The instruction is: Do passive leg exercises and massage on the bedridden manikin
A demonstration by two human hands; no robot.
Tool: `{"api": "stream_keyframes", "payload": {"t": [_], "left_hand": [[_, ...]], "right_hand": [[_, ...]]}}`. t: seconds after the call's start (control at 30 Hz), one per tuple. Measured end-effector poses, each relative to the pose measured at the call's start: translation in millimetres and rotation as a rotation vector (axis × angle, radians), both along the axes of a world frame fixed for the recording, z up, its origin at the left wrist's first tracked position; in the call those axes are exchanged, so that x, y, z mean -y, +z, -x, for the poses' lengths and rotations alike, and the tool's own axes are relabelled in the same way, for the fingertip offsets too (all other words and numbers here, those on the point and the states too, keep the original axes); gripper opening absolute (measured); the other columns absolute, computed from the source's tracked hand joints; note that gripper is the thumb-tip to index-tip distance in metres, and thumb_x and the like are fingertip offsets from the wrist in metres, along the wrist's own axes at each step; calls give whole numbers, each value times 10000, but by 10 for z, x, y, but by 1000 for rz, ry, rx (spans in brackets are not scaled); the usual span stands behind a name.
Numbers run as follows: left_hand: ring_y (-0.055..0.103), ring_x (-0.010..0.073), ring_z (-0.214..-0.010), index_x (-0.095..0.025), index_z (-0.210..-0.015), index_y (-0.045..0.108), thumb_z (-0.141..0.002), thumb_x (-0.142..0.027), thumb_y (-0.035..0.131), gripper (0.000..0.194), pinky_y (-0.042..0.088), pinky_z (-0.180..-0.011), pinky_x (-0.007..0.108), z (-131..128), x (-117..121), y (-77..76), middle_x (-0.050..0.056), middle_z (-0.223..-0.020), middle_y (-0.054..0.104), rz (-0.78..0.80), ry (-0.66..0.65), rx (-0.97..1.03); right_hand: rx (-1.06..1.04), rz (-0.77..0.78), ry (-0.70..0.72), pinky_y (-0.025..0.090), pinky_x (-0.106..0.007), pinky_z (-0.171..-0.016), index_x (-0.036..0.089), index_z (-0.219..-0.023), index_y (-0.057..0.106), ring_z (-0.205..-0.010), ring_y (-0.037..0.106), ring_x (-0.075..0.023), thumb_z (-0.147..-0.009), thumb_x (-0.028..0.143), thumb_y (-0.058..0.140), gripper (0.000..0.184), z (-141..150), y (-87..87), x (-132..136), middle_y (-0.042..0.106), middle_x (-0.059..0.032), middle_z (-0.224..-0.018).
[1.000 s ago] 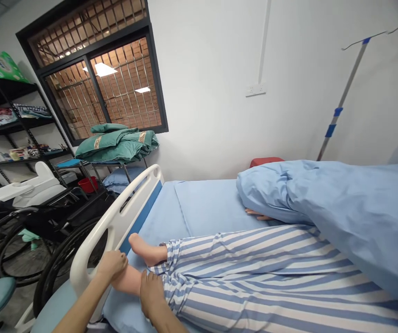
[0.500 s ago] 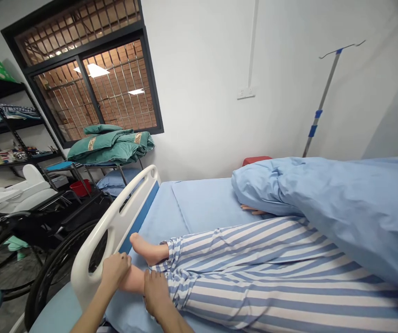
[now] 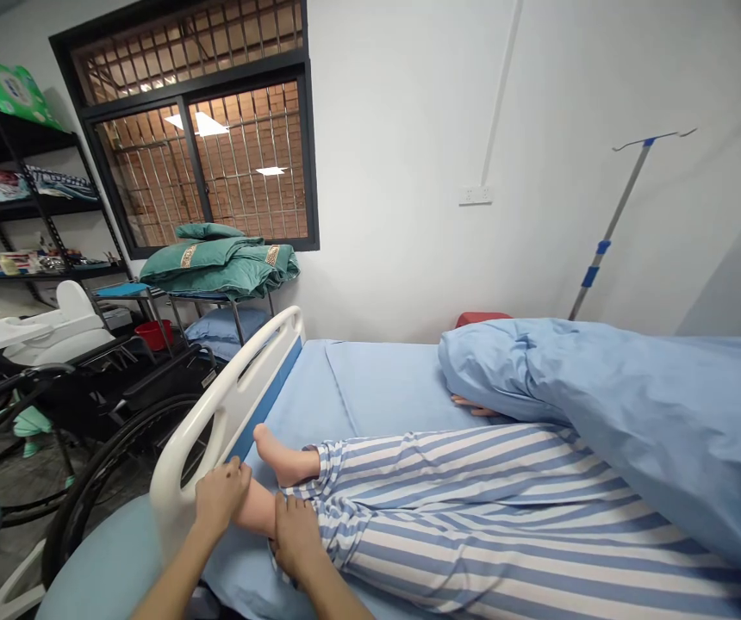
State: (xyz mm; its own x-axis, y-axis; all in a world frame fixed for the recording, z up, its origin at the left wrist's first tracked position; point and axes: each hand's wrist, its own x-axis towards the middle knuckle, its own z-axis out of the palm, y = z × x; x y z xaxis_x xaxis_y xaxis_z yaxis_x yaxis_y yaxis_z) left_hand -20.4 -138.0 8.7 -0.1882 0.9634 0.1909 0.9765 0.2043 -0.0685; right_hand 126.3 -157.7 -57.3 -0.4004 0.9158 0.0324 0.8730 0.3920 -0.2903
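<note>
A figure in blue-and-white striped trousers (image 3: 448,542) lies on the bed, legs stretched toward the footboard (image 3: 167,456). My left hand (image 3: 223,495) is closed around the toe end of the near foot (image 3: 257,510). Around the same leg's ankle, by the trouser cuff, wraps my right hand (image 3: 296,532). The far foot (image 3: 285,461) rests bare beside it, toes up, untouched. A light blue quilt (image 3: 629,396) covers the upper body, and the fingers of a hand (image 3: 477,406) show from under its edge.
Blue sheet (image 3: 383,370) covers the mattress. A wheelchair (image 3: 105,413) stands left of the footboard, with a teal stool seat (image 3: 105,564) nearer me. Folded green bedding (image 3: 221,263) lies beneath the window. An IV pole (image 3: 616,215) rises behind the bed, near a red object (image 3: 482,318).
My view has shifted, so the room sits lower and further right in the picture. Both hands keep their hold on the near foot and ankle, with little visible movement.
</note>
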Motion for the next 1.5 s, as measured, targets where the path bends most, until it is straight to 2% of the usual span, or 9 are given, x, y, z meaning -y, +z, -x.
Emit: {"api": "stream_keyframes", "payload": {"t": [0.1, 0.2, 0.57, 0.83, 0.97, 1.1, 1.3, 1.43, 1.5], "left_hand": [[632, 276, -814, -127, -868, 664, -848, -228, 274, 403, 426, -682, 369, 16, -103, 112, 168, -843, 667, 112, -122, -108], [633, 268, -824, -109, -881, 680, -850, -223, 295, 402, 434, -702, 372, -4, -200, 153, 195, -863, 661, 167, -163, -126], [629, 259, -847, -109, -886, 692, -823, -223, 352, 364, 433, -756, 378, -67, -424, 54, 200, -864, 665, 226, -191, -132], [641, 273, -768, -131, -848, 676, -834, -329, 288, 435, 428, -656, 362, -102, -270, -9, 164, -834, 678, 21, 45, -28], [637, 235, -731, -189, -827, 635, -834, -313, 294, 363, 395, -612, 305, -105, -140, -34, 98, -767, 688, -106, 141, 45], [628, 204, -700, -204, -816, 576, -841, -316, 327, 275, 363, -591, 280, -62, -27, -125, 65, -777, 687, -164, 138, 140], [627, 217, -681, -194, -830, 562, -870, -456, 273, 391, 352, -571, 286, -12, 87, -273, 76, -733, 672, -208, 131, 107], [631, 244, -729, -195, -930, 618, -871, -439, 261, 436, 380, -614, 313, 48, 84, -228, 109, -819, 688, -177, 118, 32], [632, 241, -749, -218, -977, 634, -872, -357, 274, 401, 391, -644, 328, 87, 58, -160, 118, -926, 683, -102, 21, -11]], "right_hand": [[14, 3, -12, 437, -422, -826, 137, -1243, 445, -966, 551, -301, -635, 287, 670, 665, 15, 8, -9, 582, -160, -1068], [46, 24, -34, 445, -425, -813, 153, -1184, 487, -953, 560, -299, -605, 270, 682, 622, 60, -13, -42, 583, -154, -1059], [115, 130, -108, 459, -434, -770, 167, -1119, 522, -918, 585, -296, -537, 278, 713, 623, 199, -157, -227, 611, -141, -1007], [25, 103, -117, 445, -430, -801, 144, -1074, 551, -919, 585, -301, -558, 265, 703, 552, 136, -83, -167, 618, -147, -996], [20, 85, -122, 444, -418, -800, 147, -1075, 553, -924, 583, -298, -565, 264, 702, 544, 125, -67, -138, 621, -146, -998], [4, 66, -122, 439, -419, -806, 159, -1069, 556, -933, 581, -294, -571, 267, 706, 532, 120, -66, -110, 624, -134, -1001], [1, 47, -104, 437, -426, -804, 161, -1055, 561, -937, 578, -295, -582, 254, 692, 500, 112, -70, -89, 624, -131, -1000], [-11, 40, -107, 436, -427, -804, 167, -1057, 561, -931, 578, -295, -590, 249, 681, 489, 108, -75, -83, 620, -129, -1002], [-13, 34, -109, 437, -426, -802, 163, -1059, 561, -925, 578, -295, -588, 250, 681, 494, 105, -75, -80, 619, -131, -1001]]}}
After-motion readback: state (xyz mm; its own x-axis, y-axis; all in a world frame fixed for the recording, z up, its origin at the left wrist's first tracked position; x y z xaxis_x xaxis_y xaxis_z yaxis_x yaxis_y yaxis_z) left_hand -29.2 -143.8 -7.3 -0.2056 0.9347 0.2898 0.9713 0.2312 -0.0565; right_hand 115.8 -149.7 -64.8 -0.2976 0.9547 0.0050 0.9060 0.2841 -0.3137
